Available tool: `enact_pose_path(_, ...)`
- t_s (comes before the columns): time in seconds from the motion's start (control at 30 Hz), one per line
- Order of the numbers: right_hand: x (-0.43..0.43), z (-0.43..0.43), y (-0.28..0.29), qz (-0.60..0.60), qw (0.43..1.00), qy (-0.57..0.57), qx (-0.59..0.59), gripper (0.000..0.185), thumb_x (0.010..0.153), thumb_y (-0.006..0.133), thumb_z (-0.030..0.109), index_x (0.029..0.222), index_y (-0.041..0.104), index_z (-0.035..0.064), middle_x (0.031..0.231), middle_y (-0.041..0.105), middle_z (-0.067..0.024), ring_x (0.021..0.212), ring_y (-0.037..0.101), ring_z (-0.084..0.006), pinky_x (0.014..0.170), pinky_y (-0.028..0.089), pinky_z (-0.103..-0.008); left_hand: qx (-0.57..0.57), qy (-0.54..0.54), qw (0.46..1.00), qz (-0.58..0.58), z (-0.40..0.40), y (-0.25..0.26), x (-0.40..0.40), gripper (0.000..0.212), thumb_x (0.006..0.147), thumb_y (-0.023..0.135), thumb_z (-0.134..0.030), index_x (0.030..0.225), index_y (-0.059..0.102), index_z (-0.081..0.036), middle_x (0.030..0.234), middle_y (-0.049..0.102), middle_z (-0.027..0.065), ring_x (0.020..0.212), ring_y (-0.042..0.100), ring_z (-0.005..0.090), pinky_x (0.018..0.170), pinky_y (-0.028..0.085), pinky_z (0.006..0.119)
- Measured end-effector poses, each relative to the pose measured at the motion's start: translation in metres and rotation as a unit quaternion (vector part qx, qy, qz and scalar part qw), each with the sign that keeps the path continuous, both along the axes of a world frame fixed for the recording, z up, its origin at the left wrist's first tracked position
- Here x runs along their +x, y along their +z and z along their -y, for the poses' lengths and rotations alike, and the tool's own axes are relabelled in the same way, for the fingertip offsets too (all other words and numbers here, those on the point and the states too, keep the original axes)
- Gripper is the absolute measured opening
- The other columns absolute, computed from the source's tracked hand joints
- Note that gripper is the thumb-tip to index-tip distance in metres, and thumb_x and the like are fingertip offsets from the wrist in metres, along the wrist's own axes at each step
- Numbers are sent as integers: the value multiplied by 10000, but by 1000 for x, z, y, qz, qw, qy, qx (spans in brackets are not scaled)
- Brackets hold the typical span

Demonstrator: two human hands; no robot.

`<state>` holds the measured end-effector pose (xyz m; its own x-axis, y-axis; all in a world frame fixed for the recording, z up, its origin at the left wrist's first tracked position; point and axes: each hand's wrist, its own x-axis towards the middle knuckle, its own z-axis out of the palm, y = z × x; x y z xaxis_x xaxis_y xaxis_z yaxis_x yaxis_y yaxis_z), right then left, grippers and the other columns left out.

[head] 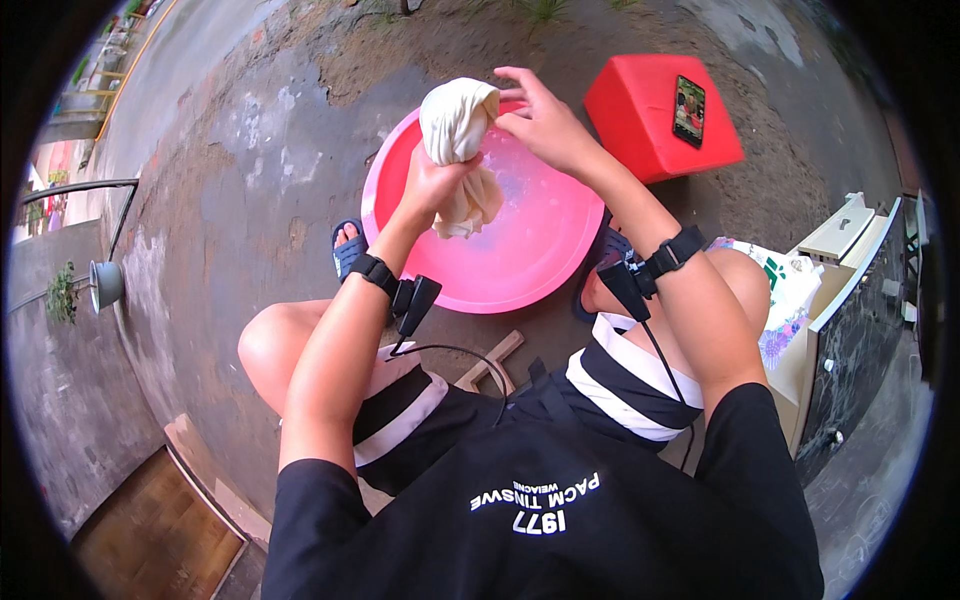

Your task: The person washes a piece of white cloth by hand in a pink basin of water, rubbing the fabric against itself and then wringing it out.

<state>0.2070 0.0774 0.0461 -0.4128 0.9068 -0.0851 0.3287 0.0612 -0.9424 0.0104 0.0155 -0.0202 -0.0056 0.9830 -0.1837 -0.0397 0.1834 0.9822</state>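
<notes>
A bunched, twisted piece of cream cloth is held up over a pink plastic basin. My left hand is closed around the cloth's middle, with its folds bulging above and its loose end hanging below the fist. To the right of the cloth's top, my right hand has its fingers spread; a fingertip or two is at the cloth's edge, and whether they touch it I cannot tell. Shallow, slightly cloudy water appears to lie in the basin, which stands on the ground between my feet.
A red cube-shaped stool with a smartphone on it stands beyond the basin to the right. Near my right knee are a printed plastic bag and a dark-fronted cabinet. A wooden piece lies between my legs. Cables hang from both wrist-mounted devices.
</notes>
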Motion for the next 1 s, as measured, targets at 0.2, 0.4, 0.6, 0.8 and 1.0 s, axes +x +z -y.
enact_pose_path(0.2,6,17,-11,114,927,95,344,936,731,618,-134,1537,440,308,1594,401,-130,1368,512,-396,1080,515,-454,-118,-55,987,94,-3,24,-8,514,828,748,-1,1313,577,-12,1164,669,80,1056,645,178,935,527,349)
enact_pose_path(0.4,11,11,-32,136,877,66,457,1007,723,802,-10,1544,420,430,1664,271,-95,1459,409,-358,1135,474,-482,-122,-193,973,30,-2,36,-6,562,803,731,-14,1334,550,-10,1181,652,86,1066,639,189,959,521,351)
enact_pose_path(0.6,12,13,-37,160,858,84,481,838,714,846,61,1432,552,377,1643,326,-105,1471,403,-361,1175,419,-503,-67,-305,945,-100,6,21,-3,636,783,751,-58,1378,526,-35,1251,629,95,1149,607,217,1047,472,390)
enact_pose_path(0.8,14,12,-49,125,883,159,423,632,750,792,-16,1317,593,180,1383,583,-149,1259,592,-389,1031,530,-450,-15,-299,937,-180,4,10,-9,689,737,846,-138,1367,577,-61,1300,657,149,1201,624,288,1071,465,406)
enact_pose_path(1.0,9,19,-47,159,909,173,344,577,791,735,-49,1327,581,101,1178,651,-163,1050,678,-380,858,576,-445,6,-236,901,-363,8,12,-13,396,755,837,-221,1101,734,-59,996,754,199,976,721,374,881,562,456)
